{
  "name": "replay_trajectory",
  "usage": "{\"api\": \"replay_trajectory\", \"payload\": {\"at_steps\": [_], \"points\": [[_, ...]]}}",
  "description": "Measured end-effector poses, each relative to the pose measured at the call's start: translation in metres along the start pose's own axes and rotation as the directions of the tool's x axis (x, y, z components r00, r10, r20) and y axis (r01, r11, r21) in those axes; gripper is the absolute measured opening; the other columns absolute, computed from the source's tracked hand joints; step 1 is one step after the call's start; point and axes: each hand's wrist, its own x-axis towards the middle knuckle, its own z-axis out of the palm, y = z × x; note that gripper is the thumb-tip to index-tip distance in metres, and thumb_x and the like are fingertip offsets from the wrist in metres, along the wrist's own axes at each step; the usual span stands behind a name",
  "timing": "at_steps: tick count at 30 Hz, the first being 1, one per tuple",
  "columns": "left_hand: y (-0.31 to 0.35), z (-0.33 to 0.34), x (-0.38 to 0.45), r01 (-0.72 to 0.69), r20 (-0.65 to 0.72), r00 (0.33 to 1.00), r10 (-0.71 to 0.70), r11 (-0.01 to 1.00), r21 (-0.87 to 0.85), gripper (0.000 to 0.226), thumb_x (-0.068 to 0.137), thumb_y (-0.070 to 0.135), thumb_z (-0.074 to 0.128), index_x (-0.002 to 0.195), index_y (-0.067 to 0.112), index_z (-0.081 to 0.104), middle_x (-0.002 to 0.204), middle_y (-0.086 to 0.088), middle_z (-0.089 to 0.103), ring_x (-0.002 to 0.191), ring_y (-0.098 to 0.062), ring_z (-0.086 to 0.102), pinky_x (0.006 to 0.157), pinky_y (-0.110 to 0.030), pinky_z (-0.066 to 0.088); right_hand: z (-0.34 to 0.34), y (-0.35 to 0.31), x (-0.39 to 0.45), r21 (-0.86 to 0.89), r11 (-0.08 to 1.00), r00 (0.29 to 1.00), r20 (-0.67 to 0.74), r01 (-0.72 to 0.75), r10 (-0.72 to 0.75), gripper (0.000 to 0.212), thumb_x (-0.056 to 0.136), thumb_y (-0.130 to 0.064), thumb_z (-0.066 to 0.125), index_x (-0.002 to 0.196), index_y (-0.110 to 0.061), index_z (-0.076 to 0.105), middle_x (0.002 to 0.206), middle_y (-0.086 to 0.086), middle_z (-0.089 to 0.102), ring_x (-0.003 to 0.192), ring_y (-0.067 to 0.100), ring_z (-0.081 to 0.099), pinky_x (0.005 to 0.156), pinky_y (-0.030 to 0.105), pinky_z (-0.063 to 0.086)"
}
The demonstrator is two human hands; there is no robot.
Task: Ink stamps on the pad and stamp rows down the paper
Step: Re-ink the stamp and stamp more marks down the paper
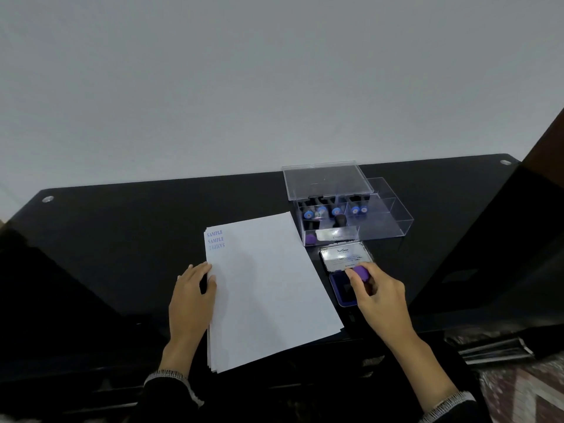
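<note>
A stack of white paper [268,288] lies on the black table, with three blue SAMPLE prints [215,239] in its top-left corner, the third one upside down. My left hand [190,297] rests on the stack's left edge, fingers laid flat. My right hand [378,293] grips a stamp with a purple handle [361,272] and holds it down on the open ink pad [343,290], which lies right of the paper. The pad's silver lid [346,256] stands folded back behind it.
A clear plastic box [381,221] with its lid raised stands behind the pad and holds several blue-capped stamps [335,210]. The glossy black table [122,227] runs to a white wall. A dark panel rises at the right edge. Patterned floor shows bottom right.
</note>
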Motion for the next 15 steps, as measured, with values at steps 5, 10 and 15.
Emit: {"api": "replay_trajectory", "payload": {"at_steps": [5,10,15], "points": [[-0.001,0.002,0.000,-0.007,-0.006,1.000,0.008,1.000,0.020,0.036,0.098,0.023,0.049,0.132,0.014,0.055,0.139,0.002,0.053,0.139,-0.015,0.033,0.117,-0.039,0.019,0.003,0.000,0.006,-0.026,0.999,0.999,-0.030,0.040,-0.040,0.011,0.091,-0.027,0.060,0.092,-0.017,0.063,0.072,-0.005,0.063,0.065,0.009,0.062,0.061,0.015,0.051],[-0.002,0.003,0.000,-0.009,-0.012,1.000,0.009,1.000,0.026,0.036,0.098,0.023,0.049,0.132,0.014,0.055,0.139,0.002,0.053,0.139,-0.015,0.033,0.116,-0.038,0.020,0.006,-0.002,0.014,-0.038,0.998,0.998,-0.036,0.055,-0.057,0.012,0.092,-0.021,0.060,0.091,-0.010,0.064,0.070,0.009,0.066,0.064,0.021,0.064,0.059,0.032,0.053],[-0.003,0.005,0.001,-0.013,-0.016,1.000,0.013,0.999,0.034,0.036,0.098,0.023,0.049,0.132,0.014,0.055,0.139,0.002,0.053,0.139,-0.015,0.033,0.116,-0.038,0.020,0.006,-0.002,-0.001,-0.014,0.996,0.993,-0.079,0.093,-0.094,0.005,0.090,-0.019,0.061,0.094,-0.015,0.062,0.082,-0.003,0.065,0.070,0.007,0.063,0.064,0.009,0.050]]}}
